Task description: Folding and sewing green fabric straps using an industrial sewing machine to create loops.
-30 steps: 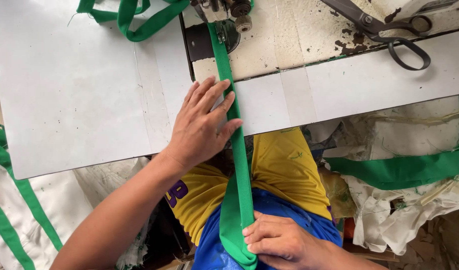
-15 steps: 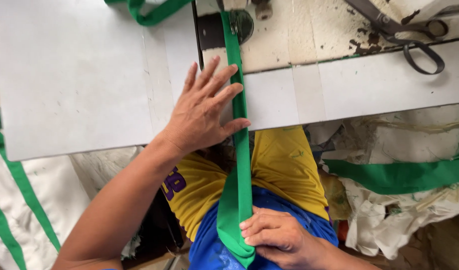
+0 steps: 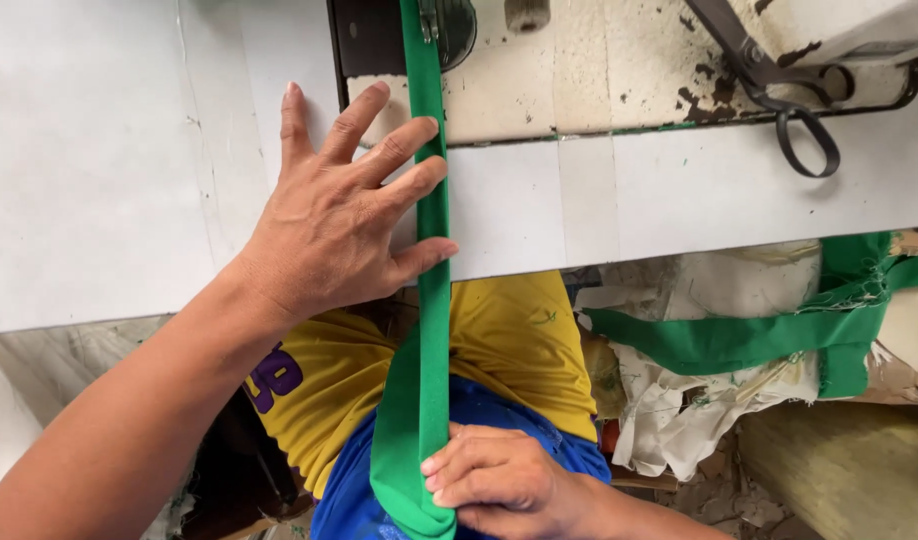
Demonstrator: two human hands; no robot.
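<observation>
The long green folded fabric strip (image 3: 427, 330) has fed further toward the machine; left hand (image 3: 344, 215) stays spread flat guiding it, right hand (image 3: 499, 482) pinches its lower fold

green fabric strip (image 3: 431, 300) | long, narrow, folded | runs taut from machine over table edge to lap
</observation>
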